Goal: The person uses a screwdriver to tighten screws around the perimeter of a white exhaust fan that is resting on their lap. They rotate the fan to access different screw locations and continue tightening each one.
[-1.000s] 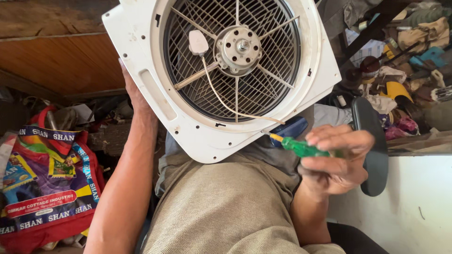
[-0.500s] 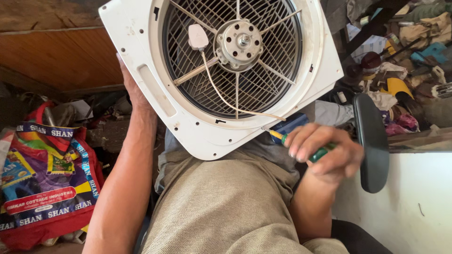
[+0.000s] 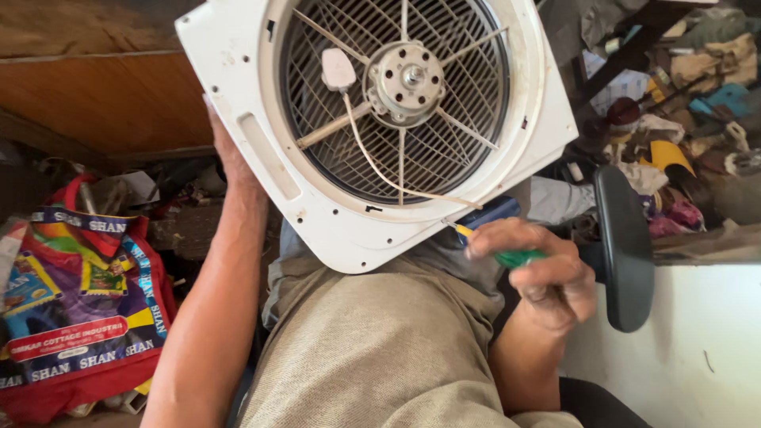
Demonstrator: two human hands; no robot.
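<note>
Seen from above, a person sits with a white square fan housing propped on the lap, filling the upper centre of the frame. Its round opening shows a wire grille, thin spokes and a silver motor hub at the middle. A small white capacitor sits just left of the hub, and a pale cable curves from it down toward the housing's lower right edge.

The left hand is mostly hidden behind the housing's left edge; its fingers press against the back of the frame, steadying it, though how far they curl cannot be told. The left forearm runs down to the lower left of the frame.

The right hand, at centre right, is closed in a fist around a screwdriver with a green handle. Its yellow neck and metal tip point up and left, meeting the housing's lower right edge close to where the cable ends.

Khaki trousers fill the bottom centre. A colourful printed bag with red trim lies at lower left. A black chair armrest stands at the right, with cluttered cloth and scraps in the upper right.
</note>
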